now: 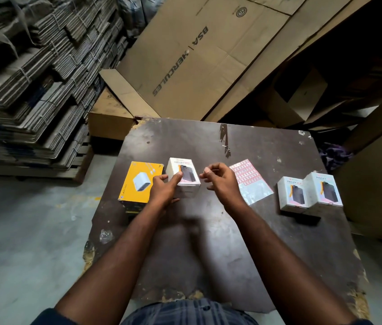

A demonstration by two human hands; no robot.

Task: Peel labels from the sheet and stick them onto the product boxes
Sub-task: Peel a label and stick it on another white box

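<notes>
While the left hand [164, 191] grips the white box [186, 178], thumb on its printed face and fingers at its left side, it should hold that box firm on the tabletop [208, 242]; the right hand [220, 181], fingers curled with thumb and forefinger tips together, seems to pinch a label [207, 170], though the pale speck there is too small to be sure; best to land one edge on a plain patch of the face, then smooth across so no crease forms. From the left: a yellow box [138, 184], glossy card, lies flat just beside the gripped one; the white box stands upright, smooth card, crisp corners; the sheet [251, 184] lies flat right of the right hand, thin, shiny at its near end, pink-edged labels at its far end; two boxes [309, 193], white, upright, touch each other near the right edge; the tabletop is dark, scuffed, chipped at its rim.
</notes>
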